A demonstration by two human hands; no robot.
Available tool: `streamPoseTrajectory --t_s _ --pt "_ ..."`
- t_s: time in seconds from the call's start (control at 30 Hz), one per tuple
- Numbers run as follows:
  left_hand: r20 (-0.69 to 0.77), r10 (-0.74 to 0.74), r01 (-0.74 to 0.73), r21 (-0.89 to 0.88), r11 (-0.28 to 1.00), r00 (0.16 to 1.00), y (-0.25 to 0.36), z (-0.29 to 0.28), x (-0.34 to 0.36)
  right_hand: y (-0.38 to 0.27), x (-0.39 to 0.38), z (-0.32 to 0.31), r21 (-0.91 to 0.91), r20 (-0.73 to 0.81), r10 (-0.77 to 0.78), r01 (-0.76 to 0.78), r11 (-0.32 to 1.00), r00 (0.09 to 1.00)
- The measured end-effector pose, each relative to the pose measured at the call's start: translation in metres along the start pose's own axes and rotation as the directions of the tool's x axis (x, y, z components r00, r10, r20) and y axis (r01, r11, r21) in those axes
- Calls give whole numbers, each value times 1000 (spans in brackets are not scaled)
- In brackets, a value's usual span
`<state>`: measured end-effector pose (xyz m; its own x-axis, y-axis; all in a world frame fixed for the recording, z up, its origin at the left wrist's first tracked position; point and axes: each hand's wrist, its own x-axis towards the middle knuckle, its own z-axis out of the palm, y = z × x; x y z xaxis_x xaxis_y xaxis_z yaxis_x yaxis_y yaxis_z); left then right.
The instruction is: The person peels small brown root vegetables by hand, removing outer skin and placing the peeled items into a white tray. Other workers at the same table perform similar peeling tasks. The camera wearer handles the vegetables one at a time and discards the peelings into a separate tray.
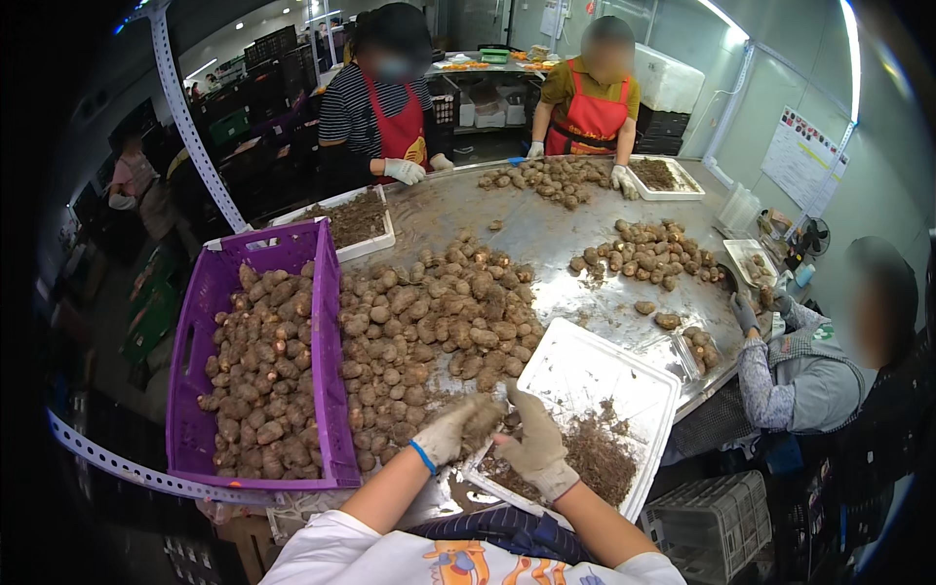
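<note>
My left hand [447, 436], in a pale work glove with a blue band at the wrist, is closed around a brown, hairy taro [482, 421]. Just to its right is my right hand [537, 447], also gloved, its thumb and fingers apart and facing the taro. Both hands are over the near left edge of a white foam tray [595, 366], which holds brown peelings and soil [597, 458]. Beyond my left hand, a large heap of taros [439, 307] spreads over the metal table [546, 239].
A purple crate [330, 361] full of taros stands at the left. Two co-workers [395, 107] [590, 102] in red aprons work across the table; another [809, 361] sits at the right. Smaller taro piles [653, 252] and white trays [673, 185] lie farther off. A grey crate [712, 522] stands below right.
</note>
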<state>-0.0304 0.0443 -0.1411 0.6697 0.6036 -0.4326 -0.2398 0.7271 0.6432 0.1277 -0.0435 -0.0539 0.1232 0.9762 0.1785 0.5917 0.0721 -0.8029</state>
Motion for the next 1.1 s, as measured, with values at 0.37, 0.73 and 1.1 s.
streamPoseTrajectory --t_s 0.37,0.73,1.1 --pt "-19 -234 235 18 972 972 -9 46 -9 26 -31 -12 97 -283 261 -243 965 923" --pt "324 435 -453 860 236 840 -33 78 -17 43 -60 -5 590 -68 683 -523 615 727" --pt "152 167 -206 298 932 974 -37 80 -18 84 -77 18 953 29 550 -189 238 835"
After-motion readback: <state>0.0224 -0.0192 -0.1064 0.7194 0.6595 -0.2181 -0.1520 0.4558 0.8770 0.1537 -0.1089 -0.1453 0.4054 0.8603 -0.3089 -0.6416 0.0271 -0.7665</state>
